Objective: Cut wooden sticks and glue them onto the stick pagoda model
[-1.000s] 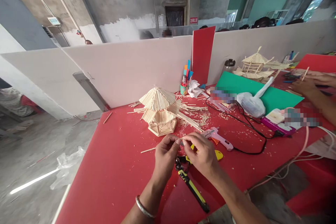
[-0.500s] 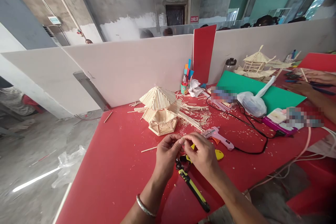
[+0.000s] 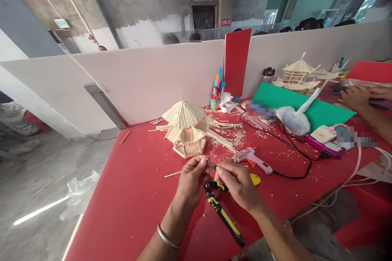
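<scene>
In front of me my left hand (image 3: 193, 180) is closed in a pinch, with a tiny pale bit at its fingertips that is too small to name. My right hand (image 3: 238, 185) grips a small dark grey thing (image 3: 213, 166), its end pointing at the left fingers; most of it is hidden in the hand. Below the hands lie cutters (image 3: 226, 222) with black and yellow handles, partly covered by my right hand. Just beyond stands a pavilion model (image 3: 184, 118) made of thin wooden sticks, with a tiered roof and a hexagonal base.
A pink glue gun (image 3: 252, 158) lies right of my hands, its black cord running right. Loose sticks (image 3: 225, 140) and shavings surround the model. Farther right are a green board (image 3: 284, 96), a plastic bag (image 3: 294, 120), a second stick model (image 3: 298, 71) and another person's hands (image 3: 357, 96).
My hands have moved slightly apart, and the dark grey thing now shows between them. At the far right, the other person's hand has shifted.
</scene>
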